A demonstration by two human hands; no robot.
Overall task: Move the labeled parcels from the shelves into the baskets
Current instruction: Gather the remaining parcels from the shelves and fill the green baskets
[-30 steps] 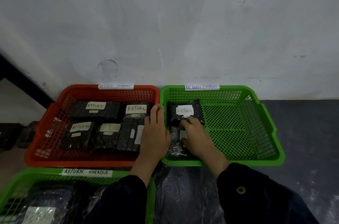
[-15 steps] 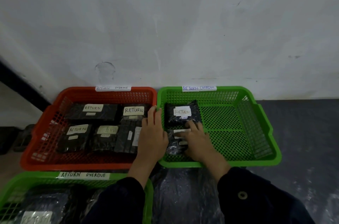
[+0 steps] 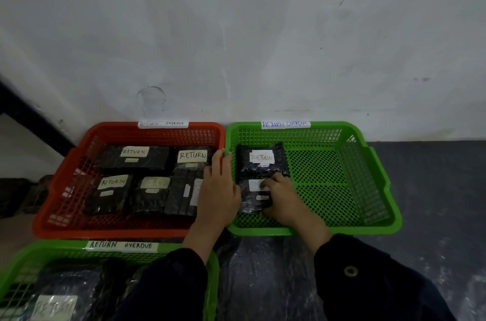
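Note:
A green basket (image 3: 368,176) tagged RETURN OVERDUE stands on the floor against the wall. In its left part lie two black parcels: a far one (image 3: 263,160) with a RETURN label, and a near one (image 3: 253,195). My right hand (image 3: 286,201) rests on the near parcel, fingers curled over its right edge and label. My left hand (image 3: 219,189) lies flat with fingers together on the rims where the green basket meets the red basket (image 3: 60,189). The red basket holds several black parcels labelled RETURN.
A second green basket (image 3: 65,249) with labelled parcels sits at the near left. Crinkled black plastic (image 3: 263,276) covers the floor between my sleeves. The white wall rises right behind the baskets. A dark bar (image 3: 29,115) slants at the far left.
The near parcel has been lowered flat into the green basket, its label now facing up. My right hand slid back along it. My left hand stayed on the rims.

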